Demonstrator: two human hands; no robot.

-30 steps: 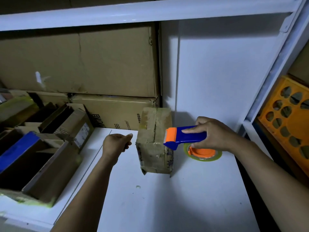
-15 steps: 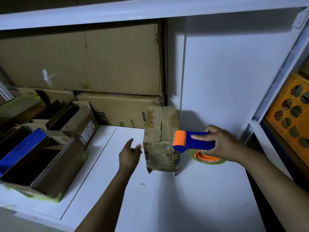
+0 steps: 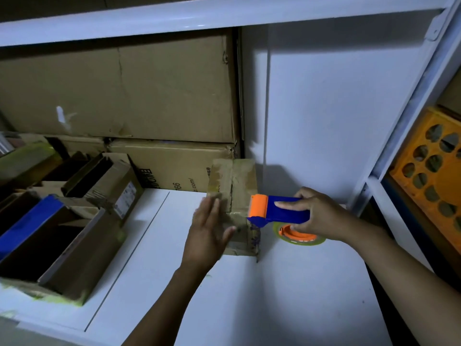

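Box (image 3: 239, 186): sat on the shelf (image 3: 287, 295), its left face mostly hidden by my palm.
Left hand (image 3: 208, 233): flat, fingers straight, pressed against it.
Right hand (image 3: 321, 216): gripped the tape dispenser (image 3: 282, 211) at its right edge (roll (image 3: 299, 239) half covered).

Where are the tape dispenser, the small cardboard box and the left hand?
tape dispenser (image 3: 282, 216): head view, blue handle.
small cardboard box (image 3: 243, 181): head view, taped top face.
left hand (image 3: 207, 233): head view, back of hand.

Left hand (image 3: 208, 233) flat, fingers straight, forearm outstretched; right hand (image 3: 318, 216) curled, apparently tight.
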